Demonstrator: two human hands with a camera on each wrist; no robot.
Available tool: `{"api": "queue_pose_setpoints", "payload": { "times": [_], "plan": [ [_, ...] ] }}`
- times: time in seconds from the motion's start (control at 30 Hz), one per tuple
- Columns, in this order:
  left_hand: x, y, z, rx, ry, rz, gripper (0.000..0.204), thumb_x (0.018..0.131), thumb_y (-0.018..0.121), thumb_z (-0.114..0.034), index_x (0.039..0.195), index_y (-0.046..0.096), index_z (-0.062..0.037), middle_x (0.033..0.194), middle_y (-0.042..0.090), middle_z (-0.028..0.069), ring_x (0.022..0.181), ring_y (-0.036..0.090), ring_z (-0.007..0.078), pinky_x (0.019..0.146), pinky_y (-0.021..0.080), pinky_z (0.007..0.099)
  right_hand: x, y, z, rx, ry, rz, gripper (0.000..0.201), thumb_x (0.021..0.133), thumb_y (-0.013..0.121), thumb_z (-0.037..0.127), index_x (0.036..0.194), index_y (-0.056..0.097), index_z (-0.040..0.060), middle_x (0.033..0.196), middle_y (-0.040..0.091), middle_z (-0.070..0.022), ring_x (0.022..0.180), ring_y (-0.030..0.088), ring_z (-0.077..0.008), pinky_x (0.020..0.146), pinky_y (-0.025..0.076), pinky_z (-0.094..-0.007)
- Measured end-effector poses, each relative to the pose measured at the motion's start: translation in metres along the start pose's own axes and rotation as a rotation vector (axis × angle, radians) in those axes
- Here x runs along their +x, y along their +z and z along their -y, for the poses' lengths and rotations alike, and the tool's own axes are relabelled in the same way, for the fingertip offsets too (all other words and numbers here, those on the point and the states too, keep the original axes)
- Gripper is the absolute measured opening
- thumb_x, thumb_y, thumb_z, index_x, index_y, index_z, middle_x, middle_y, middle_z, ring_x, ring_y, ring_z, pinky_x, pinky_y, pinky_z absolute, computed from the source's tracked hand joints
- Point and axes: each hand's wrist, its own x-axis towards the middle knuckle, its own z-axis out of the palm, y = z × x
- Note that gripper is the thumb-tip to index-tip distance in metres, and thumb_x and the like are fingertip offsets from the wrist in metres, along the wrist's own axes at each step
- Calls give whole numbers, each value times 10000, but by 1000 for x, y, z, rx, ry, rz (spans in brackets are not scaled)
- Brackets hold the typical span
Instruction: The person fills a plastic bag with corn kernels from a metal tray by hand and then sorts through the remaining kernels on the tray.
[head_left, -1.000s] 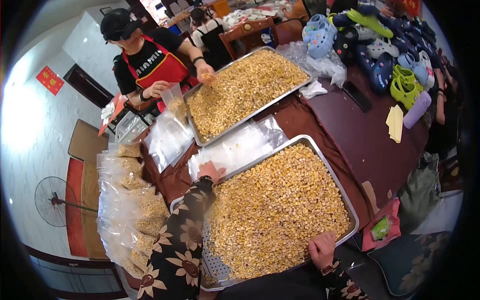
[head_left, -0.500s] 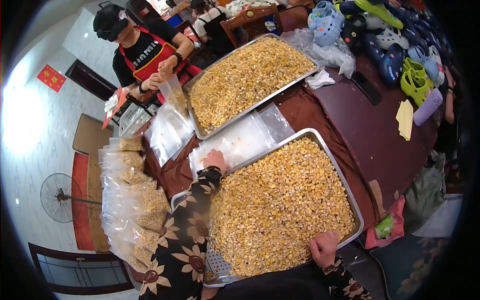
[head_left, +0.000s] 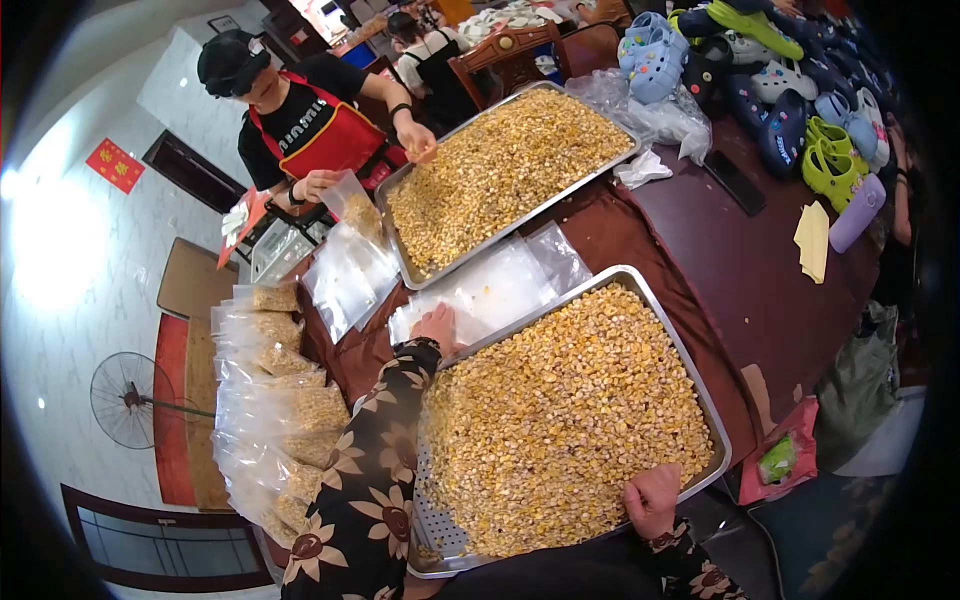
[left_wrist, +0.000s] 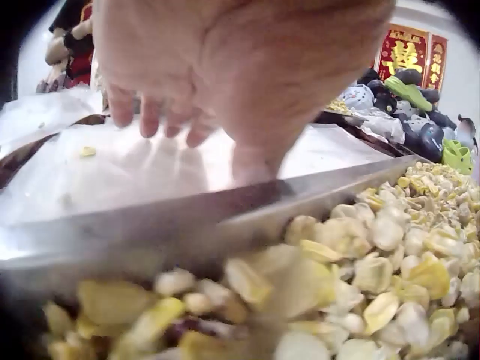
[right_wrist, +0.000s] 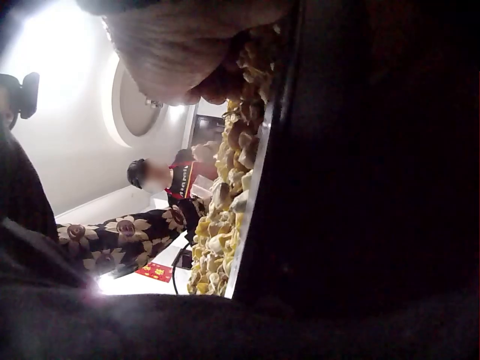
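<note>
My left hand (head_left: 437, 327) reaches over the far rim of the near metal tray (head_left: 716, 440). Its fingers, fairly straight and pointing down in the left wrist view, touch a flat stack of clear plastic bags (head_left: 492, 297). Corn kernels (head_left: 570, 420) fill most of that tray, and a perforated bottom shows at its near left corner. At the near right rim, my right hand (head_left: 652, 500) rests on the kernels with curled fingers; nothing shows in it. The left wrist view has a loose kernel (left_wrist: 88, 151) lying on the bags.
Across the table a person in a red apron (head_left: 330, 125) holds a partly filled bag (head_left: 355, 210) beside a second corn tray (head_left: 410, 285). Filled bags (head_left: 285, 400) line the left side. Clogs (head_left: 785, 130), a phone (head_left: 735, 183) and a purple bottle (head_left: 858, 215) are at right.
The person opposite brought both hands together at the bag, then put one hand back over the far tray's corn. My hands keep nearly the same places; the head view shifts slightly.
</note>
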Motion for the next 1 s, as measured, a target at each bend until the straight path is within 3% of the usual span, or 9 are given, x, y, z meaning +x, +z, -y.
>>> {"api": "queue_pose_setpoints", "payload": {
  "times": [0.07,0.27,0.37,0.5,0.57,0.7,0.77,0.87,1.0],
  "plan": [
    [5,-14,-13,68,-81,181,527,668,788,-282,1079,578,-28,1203,475,113,1134,482,304,921,459,401,0,0,0,-5,-7,1,140,681,661,42,618,537,54,625,523,-96,628,502,-312,613,355,-415],
    [8,-15,-11,30,-25,168,375,711,732,-207,1010,600,-24,1103,501,122,1072,532,308,874,481,396,-1,2,-1,-7,1,-36,140,675,655,33,609,533,53,609,514,-96,612,495,-310,604,351,-411],
    [17,13,4,16,-24,97,385,679,737,-230,976,602,-26,1069,514,130,1031,551,297,865,473,381,-1,3,-2,-10,-8,-45,141,671,649,28,603,529,54,597,505,-96,598,488,-309,596,345,-412],
    [10,0,4,-128,-110,169,440,661,734,-236,1018,586,-24,1155,481,171,1088,519,333,904,453,380,-2,3,-4,-12,-17,-21,141,674,646,31,602,527,54,594,498,-94,598,487,-306,590,339,-414],
    [9,22,20,-341,-138,-50,717,622,785,-312,1219,495,-40,1329,362,251,1200,443,374,970,414,361,-2,3,-4,-22,-17,-14,141,678,647,35,605,528,54,597,499,-93,602,488,-306,591,339,-415],
    [8,22,14,-287,-371,-83,960,550,851,-260,1342,345,-63,1401,230,312,1174,444,433,972,422,404,0,1,-2,-23,-11,-4,132,685,656,42,624,540,56,617,514,-89,620,494,-306,601,348,-412],
    [3,4,7,-194,-485,1,1127,532,865,-329,1424,213,-104,1424,193,315,1216,393,448,984,400,436,0,2,-1,-22,-5,1,129,687,660,43,630,545,56,624,519,-88,629,497,-304,606,352,-410],
    [-1,-14,6,-196,-462,110,1185,542,842,-460,1444,164,-98,1423,219,312,1285,318,448,1032,333,479,-1,2,-1,-29,12,-1,126,683,664,41,633,550,57,633,527,-83,647,502,-298,614,356,-404],
    [-2,-14,10,-153,-385,102,1180,525,841,-473,1434,189,-95,1394,282,301,1276,336,429,1026,337,463,-2,2,-3,-43,1,7,129,677,668,40,636,547,64,645,535,-75,657,507,-294,618,357,-403]
  ]
}}
